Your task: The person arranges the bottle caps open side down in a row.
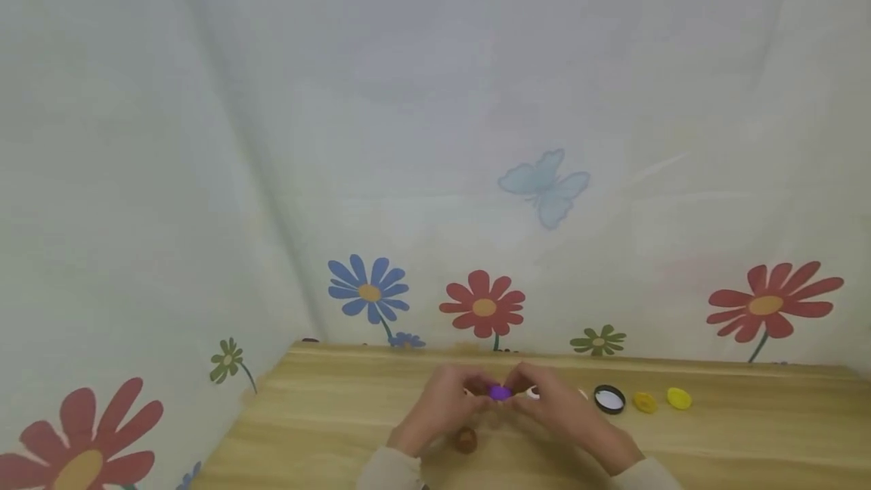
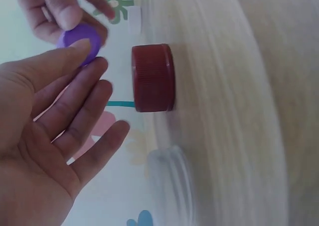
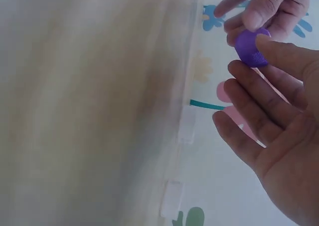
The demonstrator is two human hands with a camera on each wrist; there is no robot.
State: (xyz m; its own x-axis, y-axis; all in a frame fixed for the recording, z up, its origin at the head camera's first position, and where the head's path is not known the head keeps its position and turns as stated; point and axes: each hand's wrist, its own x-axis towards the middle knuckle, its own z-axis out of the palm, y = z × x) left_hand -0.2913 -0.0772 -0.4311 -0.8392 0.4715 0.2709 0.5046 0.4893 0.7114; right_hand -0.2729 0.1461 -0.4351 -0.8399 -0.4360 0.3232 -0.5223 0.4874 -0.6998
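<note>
Toward the desk's point(image 1: 327, 414) back edge, the head view showed us the left hand point(image 1: 438, 404) and right hand point(image 1: 559, 408) pinching the purple cap point(image 1: 500, 393), with more room leftward than rightward, where a black-rimmed disc point(image 1: 609, 399) lay. From the left wrist, we saw a dark red cap point(image 2: 153, 79) that a turning hand might knock; from the right, only thumbs and fingertips gripped, so uneven twisting could, we judged, slip the purple cap loose.

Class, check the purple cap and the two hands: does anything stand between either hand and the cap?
Nothing visible does. The left hand and right hand both pinch the purple cap directly. The dark red cap stands on the table, apart from the purple cap.
</note>
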